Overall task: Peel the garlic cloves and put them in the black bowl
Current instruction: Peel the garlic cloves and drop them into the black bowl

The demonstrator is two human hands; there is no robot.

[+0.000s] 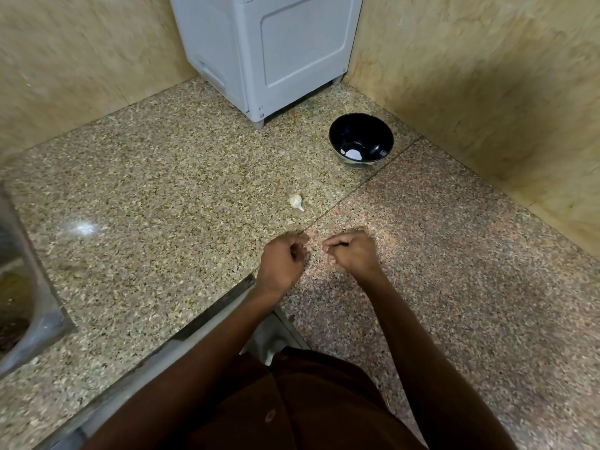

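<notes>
A black bowl (361,140) stands on the granite counter at the back right, with a white patch at its bottom that may be a reflection or a clove. A small white garlic bulb (296,202) lies on the counter between the bowl and my hands. My left hand (281,261) and my right hand (352,253) hover close together above the counter's front part, a little nearer to me than the garlic. Both have their fingers curled closed, thumbs against fingertips. I see nothing held in either hand.
A grey appliance (266,50) stands in the back corner behind the bowl. Beige stone walls (487,76) close off the back and the right side. A steel sink (22,287) is cut into the counter at the far left. A tiny pale flake (290,222) lies near my left hand.
</notes>
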